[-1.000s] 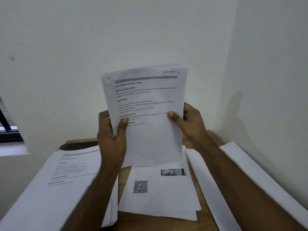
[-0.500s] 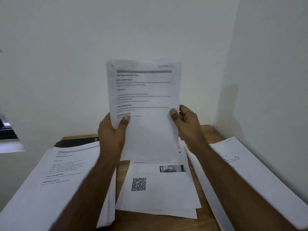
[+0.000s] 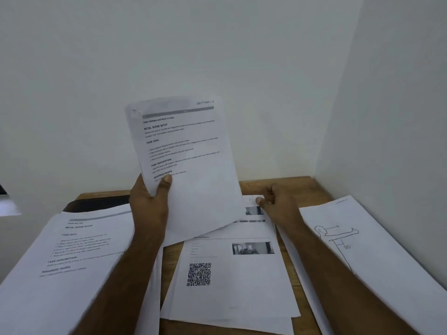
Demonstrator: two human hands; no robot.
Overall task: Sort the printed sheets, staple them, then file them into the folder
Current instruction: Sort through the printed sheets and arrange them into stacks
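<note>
On the wooden table [image 3: 278,187] that fills the corner of the room, everything lies around the sheet with the square code [image 3: 232,274] at its middle. Left of that sheet a thick pile of printed pages [image 3: 72,250] spreads toward the near edge, and a dark flat thing [image 3: 96,204], perhaps the folder, shows from under the pile's far end. Just left of the coded sheet and above it, the left hand [image 3: 150,206] holds a printed page [image 3: 186,160] upright and a little tilted, thumb across its front at the lower left edge, the other fingers hidden behind the paper. Past the coded sheet's far right corner, the right hand [image 3: 278,201] pinches the corner of a sheet lying under it, thumb and curled fingers together. Right of the coded sheet, a page with a line drawing of a figure [image 3: 338,240] lies along the wall.
</note>
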